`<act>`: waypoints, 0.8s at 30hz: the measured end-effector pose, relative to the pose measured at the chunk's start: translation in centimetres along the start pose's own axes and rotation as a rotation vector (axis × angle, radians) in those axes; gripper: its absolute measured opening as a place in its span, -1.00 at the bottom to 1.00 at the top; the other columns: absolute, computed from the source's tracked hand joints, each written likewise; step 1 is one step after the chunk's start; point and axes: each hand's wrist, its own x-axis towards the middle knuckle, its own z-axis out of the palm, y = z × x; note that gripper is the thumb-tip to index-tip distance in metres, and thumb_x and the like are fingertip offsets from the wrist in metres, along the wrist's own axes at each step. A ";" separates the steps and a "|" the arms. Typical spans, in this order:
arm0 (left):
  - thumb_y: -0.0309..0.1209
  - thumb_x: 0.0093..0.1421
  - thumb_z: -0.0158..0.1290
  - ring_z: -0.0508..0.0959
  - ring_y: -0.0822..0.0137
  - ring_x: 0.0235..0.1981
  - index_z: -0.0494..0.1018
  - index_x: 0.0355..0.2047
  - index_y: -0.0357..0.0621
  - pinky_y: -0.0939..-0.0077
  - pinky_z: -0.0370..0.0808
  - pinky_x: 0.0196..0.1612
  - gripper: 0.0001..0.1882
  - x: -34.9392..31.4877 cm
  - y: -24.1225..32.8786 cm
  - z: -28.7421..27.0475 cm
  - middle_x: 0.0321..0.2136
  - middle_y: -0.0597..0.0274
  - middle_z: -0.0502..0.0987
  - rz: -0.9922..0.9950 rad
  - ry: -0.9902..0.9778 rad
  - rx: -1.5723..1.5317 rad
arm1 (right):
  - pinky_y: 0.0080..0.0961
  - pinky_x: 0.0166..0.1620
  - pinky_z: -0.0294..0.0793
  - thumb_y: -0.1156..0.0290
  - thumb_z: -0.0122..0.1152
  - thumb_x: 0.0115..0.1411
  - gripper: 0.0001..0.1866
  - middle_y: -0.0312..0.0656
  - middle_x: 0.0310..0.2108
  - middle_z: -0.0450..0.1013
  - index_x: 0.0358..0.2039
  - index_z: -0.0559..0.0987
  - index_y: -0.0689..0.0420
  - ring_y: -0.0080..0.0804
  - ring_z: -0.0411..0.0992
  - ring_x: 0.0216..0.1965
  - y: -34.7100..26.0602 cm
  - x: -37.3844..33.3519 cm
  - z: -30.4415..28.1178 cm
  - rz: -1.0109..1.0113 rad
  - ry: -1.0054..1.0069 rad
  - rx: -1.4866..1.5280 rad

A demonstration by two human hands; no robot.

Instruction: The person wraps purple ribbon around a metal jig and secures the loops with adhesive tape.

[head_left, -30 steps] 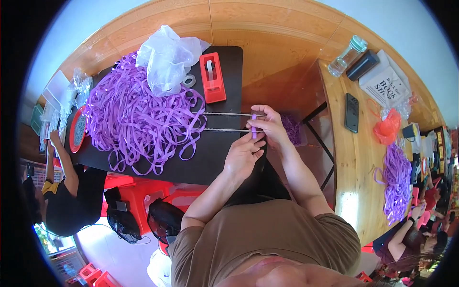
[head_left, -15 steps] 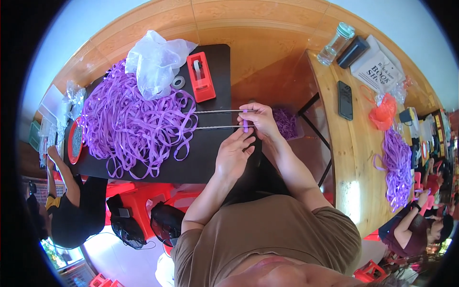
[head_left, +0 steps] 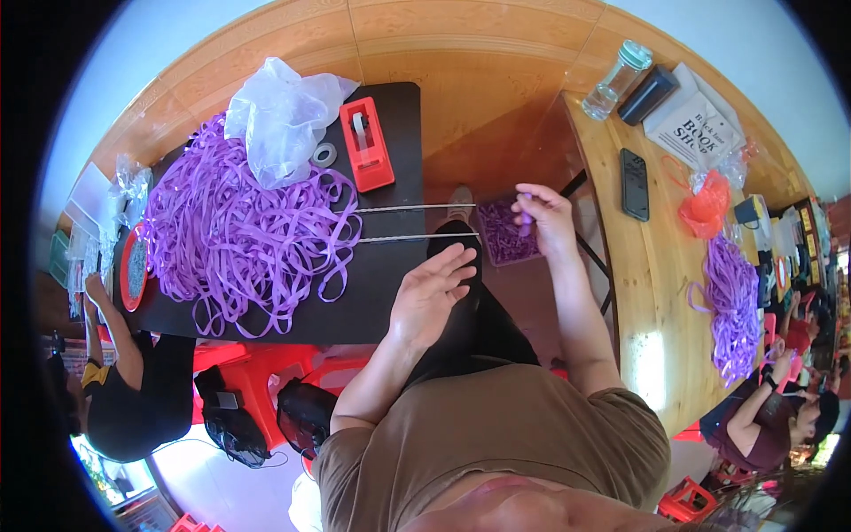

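Two thin metal rods [head_left: 417,207] stick out side by side past the right edge of the dark table [head_left: 390,293]. Nothing is wrapped across their free ends. My right hand [head_left: 548,220] is away to the right of the rod tips, fingers pinched on a small folded piece of purple ribbon [head_left: 525,209]. Just below the lower rod, my left hand [head_left: 427,300] is held palm up with its fingers apart and nothing in it. A large heap of loose purple ribbon [head_left: 253,230] covers much of the table and hides the rods' other ends.
A bin of purple ribbon pieces [head_left: 505,250] stands low beneath my right hand. On the dark table are a red tape dispenser [head_left: 367,146], a tape roll [head_left: 324,155] and a clear plastic bag [head_left: 282,115]. A wooden table [head_left: 643,284] at right bears a phone [head_left: 635,184] and more ribbon.
My right hand has moved right, off the rods, carrying the purple ribbon piece that was around them. My left hand has dropped slightly away from the rods and its fingers have spread.
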 end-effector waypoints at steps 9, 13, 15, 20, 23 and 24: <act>-0.76 0.12 -0.17 0.47 0.43 -0.18 0.43 -0.04 -0.32 0.61 0.35 -0.04 -0.60 -2.6 2.0 -0.4 -0.13 0.14 0.51 0.489 0.079 0.658 | -0.77 -0.67 0.15 0.35 0.27 0.10 -0.83 -0.31 -0.62 0.43 -0.38 0.58 0.19 -0.71 0.24 -0.73 3.4 5.5 -5.6 0.114 0.337 -0.286; -0.74 0.15 -0.12 0.45 0.49 -0.25 0.46 -0.10 -0.27 0.68 0.34 -0.16 -0.67 -1.6 2.0 -1.3 -0.20 0.20 0.51 0.750 0.168 0.942 | -0.46 -0.35 0.47 0.19 0.23 0.12 -0.61 -0.17 -0.41 0.52 -0.16 0.54 0.23 -0.37 0.46 -0.44 9.6 10.0 -13.0 -0.238 0.361 -0.865; -0.73 0.14 -0.10 0.46 0.47 -0.27 0.46 -0.13 -0.29 0.66 0.36 -0.19 -0.70 -1.8 1.8 -2.7 -0.25 0.19 0.52 0.740 0.229 1.044 | -0.43 -0.14 0.43 0.15 0.22 0.11 -0.51 -0.05 -0.29 0.51 -0.09 0.50 0.28 -0.27 0.47 -0.25 10.5 8.5 -12.9 -0.043 0.285 -1.007; -0.71 0.06 -0.05 0.51 0.23 -0.28 0.47 -0.19 -0.33 0.50 0.42 -0.17 -0.72 -1.8 1.7 -1.6 -0.28 0.06 0.52 0.751 0.246 1.297 | -0.44 -0.20 0.46 0.35 0.28 0.05 -0.62 -0.04 -0.30 0.51 -0.16 0.51 0.30 -0.31 0.50 -0.30 12.5 3.5 -13.2 -0.142 0.152 -1.000; -0.70 0.02 -0.03 0.50 0.08 -0.24 0.47 -0.20 -0.34 0.38 0.43 -0.14 -0.71 -1.8 1.9 -1.7 -0.28 -0.01 0.52 0.811 0.233 1.422 | -0.47 -0.25 0.47 0.42 0.28 0.03 -0.69 -0.03 -0.29 0.50 -0.21 0.52 0.28 -0.29 0.51 -0.33 11.3 -0.9 -11.7 -0.224 0.145 -0.876; -0.70 0.02 -0.03 0.50 0.08 -0.24 0.47 -0.20 -0.34 0.38 0.43 -0.14 -0.71 -2.1 1.8 -1.9 -0.28 -0.01 0.52 0.809 0.245 1.421 | -0.47 -0.29 0.48 0.43 0.29 0.02 -0.71 -0.02 -0.29 0.49 -0.22 0.54 0.26 -0.25 0.52 -0.35 9.8 -3.0 -10.5 -0.251 0.195 -0.841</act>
